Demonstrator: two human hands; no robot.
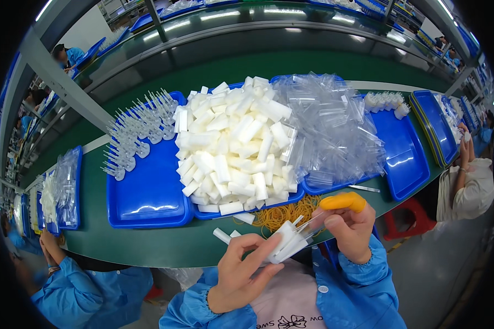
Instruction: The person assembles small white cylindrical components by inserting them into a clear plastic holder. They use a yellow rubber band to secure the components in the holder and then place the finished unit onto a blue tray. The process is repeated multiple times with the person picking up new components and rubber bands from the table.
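Observation:
My left hand is closed around white foam blocks, held just above the near edge of the table. Beside it, my right hand wears an orange finger cot and pinches a thin clear plastic piece. That piece reaches to the foam; whether its end sits inside or only against it cannot be made out. A tangle of tan rubber bands lies just beyond both hands. Some loose white foam pieces rest on the table near my left hand.
White foam blocks are heaped in a blue tray, with clear plastic sleeves piled to their right. A left tray holds white parts with thin stems. Metal tweezers lie near the right tray. Co-workers sit on both sides.

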